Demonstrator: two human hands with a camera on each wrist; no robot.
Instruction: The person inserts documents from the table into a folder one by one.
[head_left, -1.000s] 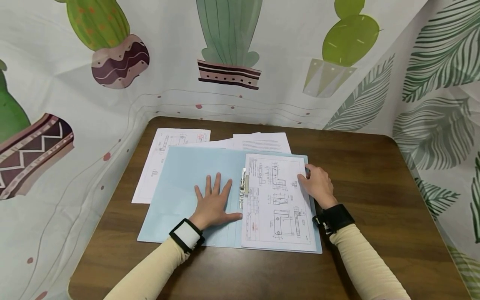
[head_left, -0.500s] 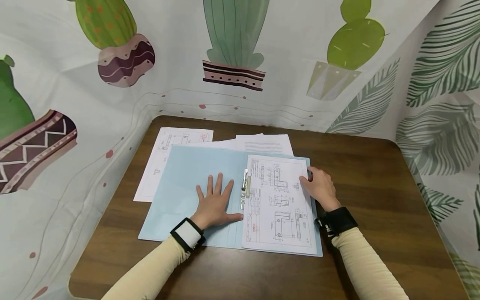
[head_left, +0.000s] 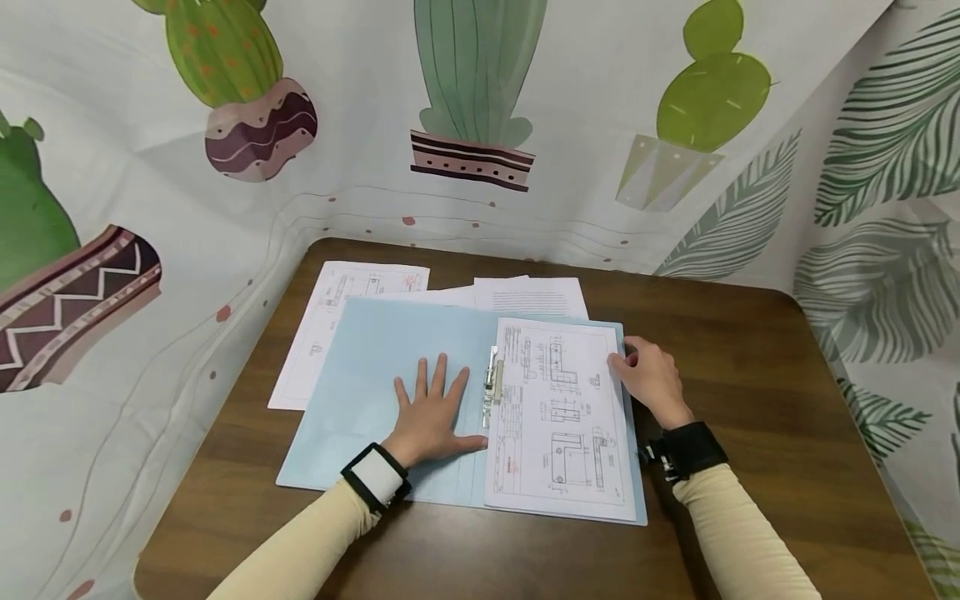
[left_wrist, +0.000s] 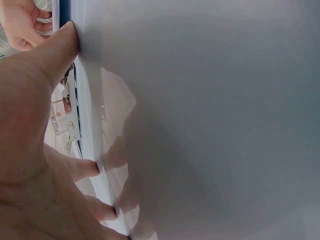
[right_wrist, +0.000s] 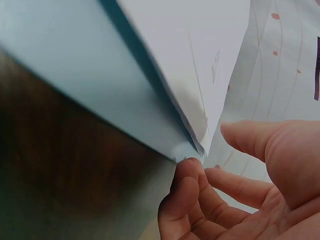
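Observation:
A light-blue file folder (head_left: 405, 333) lies spread wide on the table. My left hand (head_left: 429, 423) rests flat on its left cover with the fingers spread, the thumb tip near the paper's edge. A metal binder clip mechanism (head_left: 492, 390) runs along the spine. On the right cover lies a stack of technical drawing sheets (head_left: 558, 417), its inner edge beside the mechanism. At the folder's right edge, my right hand (head_left: 652, 379) holds the border, thumb over the sheets' edge. In the right wrist view its curled fingers (right_wrist: 187, 192) meet the folder's corner.
Loose printed sheets (head_left: 307, 333) stick out from beneath the folder at the left, with more text pages (head_left: 532, 292) behind it. The brown wooden table (head_left: 742, 400) extends to the right and front. A cactus-printed cloth (head_left: 360, 108) hangs behind.
The right thumb has slid slightly right, toward the outer edge of the sheets. My left hand stays in place on the folder. The head view has shifted a little.

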